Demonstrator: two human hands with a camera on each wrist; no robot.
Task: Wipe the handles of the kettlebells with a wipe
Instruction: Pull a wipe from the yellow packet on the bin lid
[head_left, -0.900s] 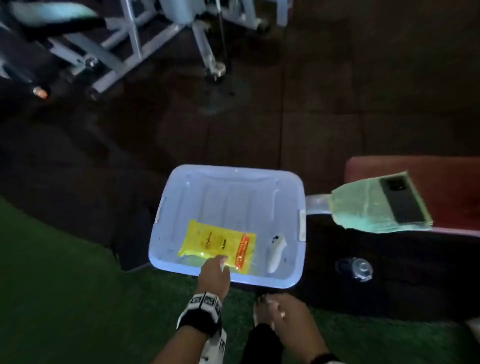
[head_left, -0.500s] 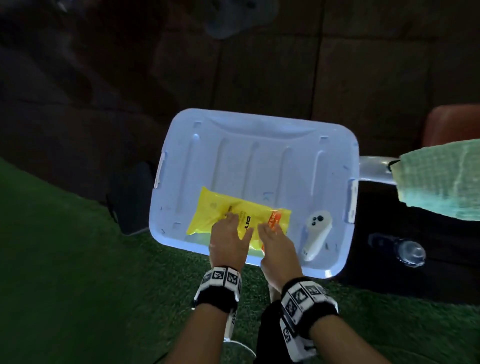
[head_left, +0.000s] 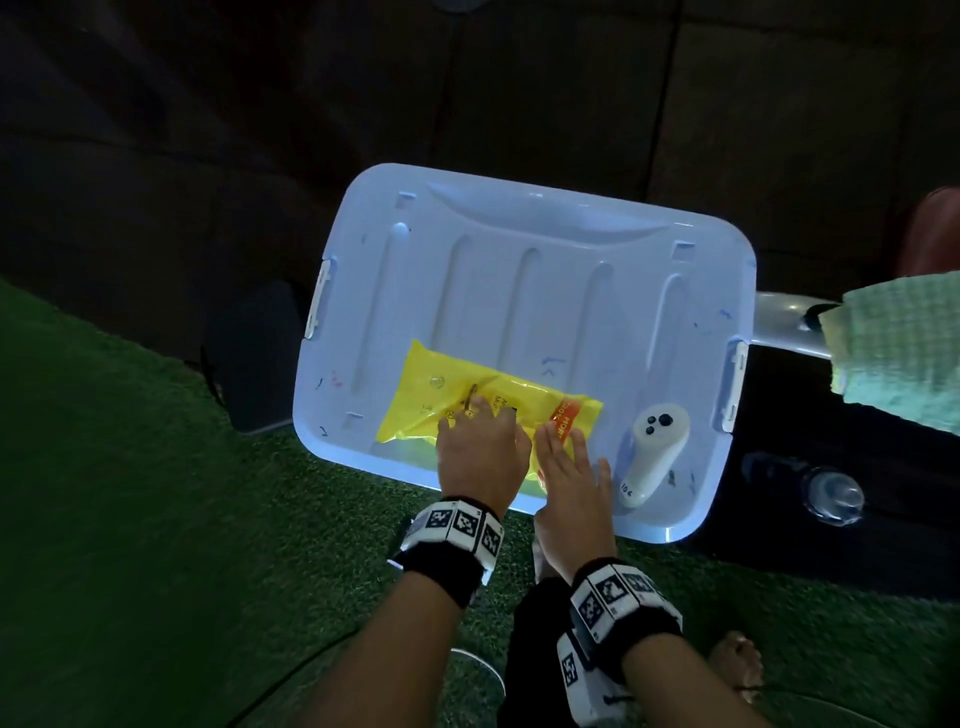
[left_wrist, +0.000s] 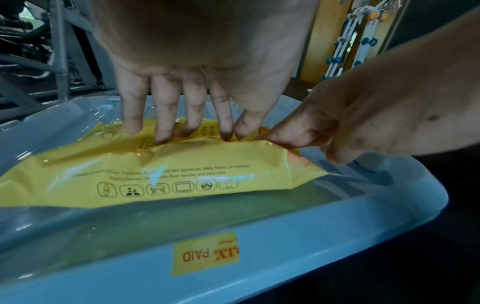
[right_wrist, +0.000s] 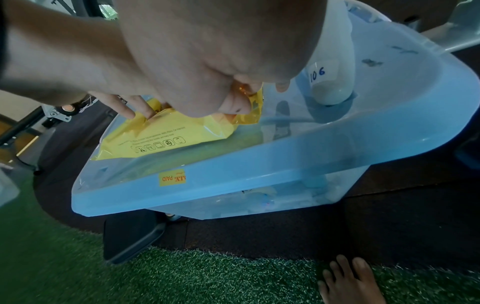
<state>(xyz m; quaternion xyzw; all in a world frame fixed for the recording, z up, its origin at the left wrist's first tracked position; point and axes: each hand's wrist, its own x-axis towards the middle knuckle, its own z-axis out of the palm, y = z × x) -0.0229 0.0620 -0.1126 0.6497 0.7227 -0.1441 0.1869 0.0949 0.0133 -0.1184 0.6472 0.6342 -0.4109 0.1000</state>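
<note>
A yellow wipes packet (head_left: 457, 384) lies on the pale blue lid (head_left: 519, 249) of a storage bin, near its front edge. My left hand (head_left: 480, 441) presses down on the middle of the packet (left_wrist: 182, 168) with straight fingers (left_wrist: 163, 123). My right hand (head_left: 566, 457) grips the packet's orange right end, and in the left wrist view its fingers (left_wrist: 298, 137) curl round that edge. The right wrist view shows the thumb (right_wrist: 233, 105) against the packet (right_wrist: 168, 131). No kettlebell and no loose wipe is in view.
A white controller (head_left: 652, 452) marked 106 lies on the lid right of the packet. A green cloth (head_left: 904, 348) hangs over a bench at the right, with a water bottle (head_left: 826, 493) below it. A dark flat pad (head_left: 254, 364) lies left of the bin. My bare foot (right_wrist: 348, 281) stands on green turf.
My head has tipped down and come closer to the bin. The right hand rose from below the lid onto the packet's right end. The left hand slid further onto the packet.
</note>
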